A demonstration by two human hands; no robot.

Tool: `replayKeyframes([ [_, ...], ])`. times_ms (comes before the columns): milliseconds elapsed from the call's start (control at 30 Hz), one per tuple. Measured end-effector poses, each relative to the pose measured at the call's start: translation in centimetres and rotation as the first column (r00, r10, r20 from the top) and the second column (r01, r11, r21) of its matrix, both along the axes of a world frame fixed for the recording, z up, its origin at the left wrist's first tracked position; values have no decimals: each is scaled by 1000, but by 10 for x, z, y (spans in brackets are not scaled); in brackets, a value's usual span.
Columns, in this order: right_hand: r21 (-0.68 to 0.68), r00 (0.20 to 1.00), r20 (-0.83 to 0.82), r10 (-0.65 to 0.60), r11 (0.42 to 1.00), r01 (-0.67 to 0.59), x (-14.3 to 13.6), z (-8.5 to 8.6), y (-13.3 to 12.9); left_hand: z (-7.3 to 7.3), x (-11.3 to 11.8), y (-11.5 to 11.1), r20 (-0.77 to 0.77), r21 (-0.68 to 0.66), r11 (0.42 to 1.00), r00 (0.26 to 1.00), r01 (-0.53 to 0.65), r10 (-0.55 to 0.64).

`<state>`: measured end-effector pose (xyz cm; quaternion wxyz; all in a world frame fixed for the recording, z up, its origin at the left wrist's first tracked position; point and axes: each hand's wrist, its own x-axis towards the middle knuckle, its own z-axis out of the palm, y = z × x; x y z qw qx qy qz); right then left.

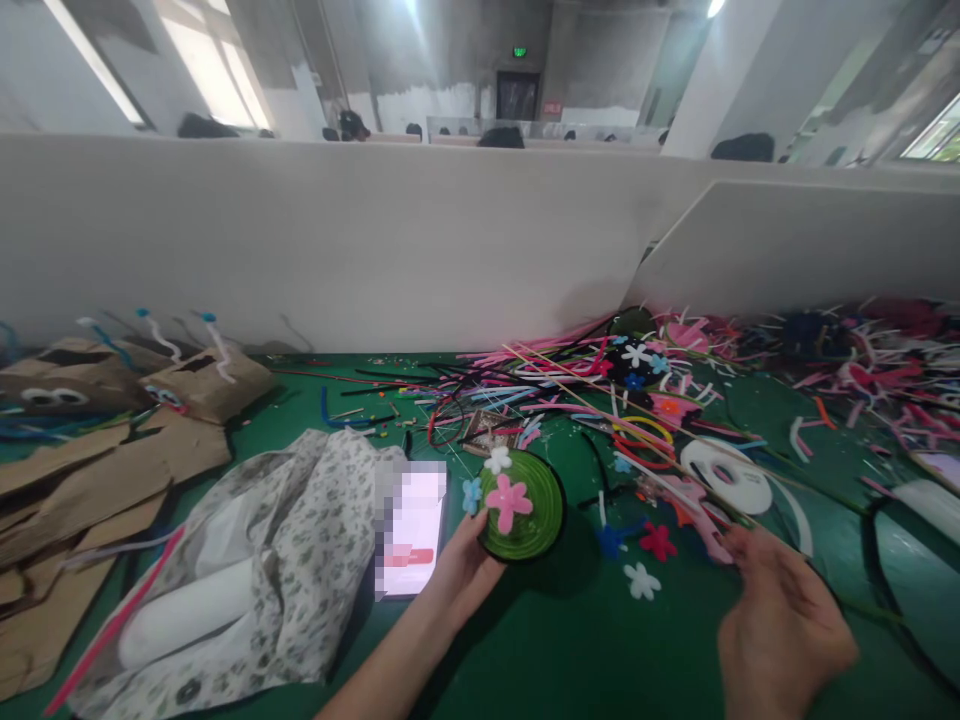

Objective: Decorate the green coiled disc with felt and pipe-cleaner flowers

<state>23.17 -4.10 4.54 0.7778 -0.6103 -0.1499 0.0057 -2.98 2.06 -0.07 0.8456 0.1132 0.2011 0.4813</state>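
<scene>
My left hand (474, 565) holds a round green coiled disc (544, 515) with a dark rim, tilted up over the green table. On the disc's left part lies a pink flower (509, 502), with a white flower (497, 459) and a light blue flower (471, 495) at its edge. Off to the right, my right hand (776, 600) has its fingertips pinched together beside a pink strip; what they grip, if anything, is too small to tell. Between the hands lie a red flower (658, 541), a white flower (642, 581) and a blue flower (611, 541).
Behind the disc, fuzzy stems (525, 370) lie in a heap beside a white tape roll (726, 476). A phone (414, 530) and a floral cloth bag (300, 560) lie left, then cardboard pieces (112, 520). A white partition (375, 240) closes off the table's back.
</scene>
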Motion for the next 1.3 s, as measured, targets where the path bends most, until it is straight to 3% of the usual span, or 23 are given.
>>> replayKeyframes([
  [67, 13, 999, 23, -22, 1000, 22, 0, 5, -7, 8, 4, -4, -93, 0, 999, 995, 33, -33],
  [167, -202, 953, 172, 250, 956, -214, -30, 6, -17, 18, 9, -11, -195, 12, 993, 974, 116, -112],
  [267, -441, 671, 428, 605, 788, -429, -68, 2, -19, 22, 12, -15, -259, 7, 988, 954, 156, -149],
  [333, -516, 520, 525, 674, 738, -435, -84, 1, -15, 24, 11, -17, -303, -5, 987, 941, 158, -152],
  [400, -541, 464, 567, 681, 732, -414, -92, 1, -12, 25, 10, -19, -334, 8, 990, 933, 143, -132],
  [600, -516, 445, 590, 674, 738, -435, -98, 1, -10, 29, 12, -22, -347, 168, 981, 937, 102, -38],
  [767, -479, 471, 568, 675, 736, -478, -106, -3, -11, 30, 14, -21, -456, 146, 986, 890, 75, 0],
  [1000, -488, 390, 526, 756, 644, -589, -98, -1, -25, 25, 8, -23, -548, 188, 979, 836, 76, 40],
  [1300, -494, 405, 587, 702, 706, -507, -103, 0, -34, 9, 0, -34, -654, 253, 960, 752, 115, 82],
])
